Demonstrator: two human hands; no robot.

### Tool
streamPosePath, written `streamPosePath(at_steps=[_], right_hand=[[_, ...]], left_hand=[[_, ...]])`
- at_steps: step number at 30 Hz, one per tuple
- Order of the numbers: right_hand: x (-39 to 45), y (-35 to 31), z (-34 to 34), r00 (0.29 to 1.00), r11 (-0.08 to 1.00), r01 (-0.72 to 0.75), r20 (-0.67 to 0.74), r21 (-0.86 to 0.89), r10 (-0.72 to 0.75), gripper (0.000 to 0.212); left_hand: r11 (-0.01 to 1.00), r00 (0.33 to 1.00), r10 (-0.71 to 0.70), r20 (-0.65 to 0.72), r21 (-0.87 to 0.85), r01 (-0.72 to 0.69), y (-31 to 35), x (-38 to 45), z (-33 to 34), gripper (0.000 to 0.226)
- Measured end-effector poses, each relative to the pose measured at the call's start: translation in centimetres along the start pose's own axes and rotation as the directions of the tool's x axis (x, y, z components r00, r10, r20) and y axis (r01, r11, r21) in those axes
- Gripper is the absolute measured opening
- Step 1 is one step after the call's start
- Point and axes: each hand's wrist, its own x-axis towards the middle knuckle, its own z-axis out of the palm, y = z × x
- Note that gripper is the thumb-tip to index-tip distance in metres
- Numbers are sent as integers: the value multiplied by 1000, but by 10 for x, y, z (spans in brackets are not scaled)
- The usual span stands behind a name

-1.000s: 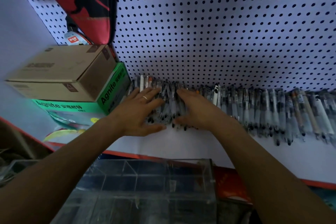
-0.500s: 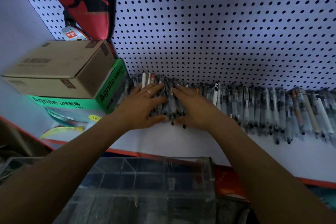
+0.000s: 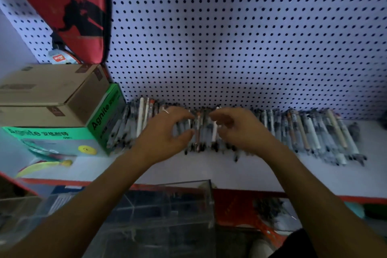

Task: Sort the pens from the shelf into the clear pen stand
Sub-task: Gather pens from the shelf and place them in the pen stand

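Head view, only one supplied

Pens (image 3: 310,132): laid side by side in a long row on the shelf (image 3: 261,174), against the foot of the pegboard (image 3: 230,37); spanning from left of centre to the right edge of the frame. Mostly clear barrels with dark tips towards the camera, a few white ones among them. Blurred, count not possible

Left hand (image 3: 165,134): at centre frame, over the row. Fingers curled, thumb brought towards fingertips, closing round a small bunch of pens at mid-row. Ring visible on one finger

Right hand (image 3: 240,130): just right of the left hand, fingers bent and curled down onto the same bunch from the opposite side. Bunch gathered between both hands; whether lifted off the shelf or resting on it, cannot tell

Stand (image 3: 167,211): clear, with inner dividers, at lower centre of the frame, below the shelf edge, between the two forearms. Contents of compartments not discernible

Green box (image 3: 52,138): at left of frame, on the shelf, touching the left end of the row
Brown carton (image 3: 52,94): stacked on the green box
Red bag (image 3: 69,6): hanging at upper left, against the pegboard
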Motion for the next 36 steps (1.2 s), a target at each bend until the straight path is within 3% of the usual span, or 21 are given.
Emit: streamPosePath(at_steps=[8,14,17,21,24,28,31,34,36], right_hand=[[-66,78,-69,956,964,-225,-160,143,247,30],[-100,147,-111,829,903,-383,-359,194,429,13],[-113,178,-125,759,871,-452,-431,191,489,11],[-132,216,-141,673,813,-566,-492,136,551,25],[-136,239,-146,609,752,-652,-524,97,595,11],[-131,264,-147,561,588,-805,-423,-78,712,43],[-128,272,-145,528,520,-844,-387,-134,756,45],[-124,275,-143,517,522,-843,-462,-131,720,45],[-120,272,-142,517,582,-813,-496,-29,698,44]], left_hand=[[998,962,37,271,-64,-20,83,56,70,28],[995,918,98,384,-65,-79,144,94,143,38],[983,901,138,412,55,-175,159,102,180,56],[933,844,131,521,224,-283,169,102,215,71],[891,863,144,485,316,-327,167,101,226,81],[871,874,163,457,350,-345,162,100,231,84],[867,896,176,408,367,-337,161,99,235,79],[864,901,185,391,372,-339,160,99,239,76],[864,903,183,388,376,-336,159,99,239,76]])
